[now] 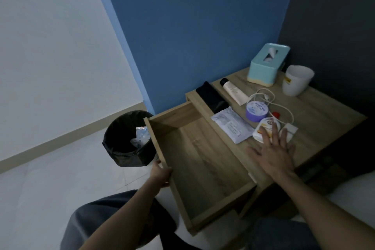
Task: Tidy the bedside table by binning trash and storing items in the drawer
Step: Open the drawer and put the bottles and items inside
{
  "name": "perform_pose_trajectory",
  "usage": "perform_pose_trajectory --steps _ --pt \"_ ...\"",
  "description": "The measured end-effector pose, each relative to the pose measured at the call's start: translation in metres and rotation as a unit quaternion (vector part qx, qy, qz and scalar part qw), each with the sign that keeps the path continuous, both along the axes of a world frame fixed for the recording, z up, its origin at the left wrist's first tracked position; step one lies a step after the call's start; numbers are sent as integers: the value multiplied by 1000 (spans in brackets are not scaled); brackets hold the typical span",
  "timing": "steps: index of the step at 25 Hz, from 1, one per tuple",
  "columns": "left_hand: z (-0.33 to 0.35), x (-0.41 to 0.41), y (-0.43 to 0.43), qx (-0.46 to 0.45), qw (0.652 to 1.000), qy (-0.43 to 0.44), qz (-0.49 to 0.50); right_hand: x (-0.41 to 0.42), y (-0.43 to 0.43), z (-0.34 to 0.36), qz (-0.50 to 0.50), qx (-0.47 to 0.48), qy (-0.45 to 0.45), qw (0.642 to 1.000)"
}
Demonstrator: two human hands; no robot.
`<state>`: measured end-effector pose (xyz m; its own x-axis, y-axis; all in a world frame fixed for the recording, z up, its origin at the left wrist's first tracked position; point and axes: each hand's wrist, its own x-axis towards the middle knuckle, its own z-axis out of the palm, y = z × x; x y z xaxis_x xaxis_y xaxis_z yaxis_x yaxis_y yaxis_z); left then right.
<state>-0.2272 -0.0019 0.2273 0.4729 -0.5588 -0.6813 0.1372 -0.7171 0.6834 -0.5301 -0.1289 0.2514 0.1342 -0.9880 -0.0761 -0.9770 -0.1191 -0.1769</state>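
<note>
Fig. Your R fingers [274, 131] spread straight over white bottle [261, 128] on bench [324, 111]; L fingers [165, 171] grip open, empty drawer [203, 158] at 9 o'clock. Risk: cable [284, 107] at bottle's 12 o'clock could snag, dragging purple jar [256, 110] off.

the scene is dimly lit and rendered in muted, bluish tones. the brightest area is found on the white wall [50, 46] to the left of the drawer [203, 158], and the pale floor [50, 189] below it is softly lit. a dark wedge of shadow is cast inside the drawer at its far corner. to the right of the drawer, the grey wall [334, 16] and the space under the worktop [324, 111] are lost in near-black. the right hand [274, 152], just right of the drawer, is smeared by motion blur at its fingertips. the skirting [71, 134] left of the drawer is tilted by the wide lens, and fine detail is softened throughout.
</note>
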Motion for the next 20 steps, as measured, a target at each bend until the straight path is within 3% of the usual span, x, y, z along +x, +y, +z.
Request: perform_pose_trajectory --steps 1,3,5,6,9,11,13,17,20 --pt "0 0 1 -5 1000 -24 -1 1 1 2 1 6 2 1000" --pt "-1 -7 -3 -57 983 -171 15 1 3 5 -9 9 -14 1000" --pt "14 -26 -24 -148 935 -321 -14 -1 2 16 -24 -9 -30 999" --pt "28 -40 -39 -192 914 -353 -60 -3 -1 21 -25 -26 -24 999" --pt "61 -97 -86 -249 851 -370 -278 -4 -10 30 30 -134 -46 989" --pt "66 -126 -119 -214 816 -376 -383 2 -27 32 63 -181 -125 973" --pt "59 -143 -145 -140 812 -353 -443 10 -51 37 34 -153 -178 972" --pt "35 -153 -160 -98 827 -352 -428 22 -98 34 -13 -3 -111 994" --pt "27 -147 -161 -109 842 -348 -398 23 -110 25 -33 -16 -88 995"
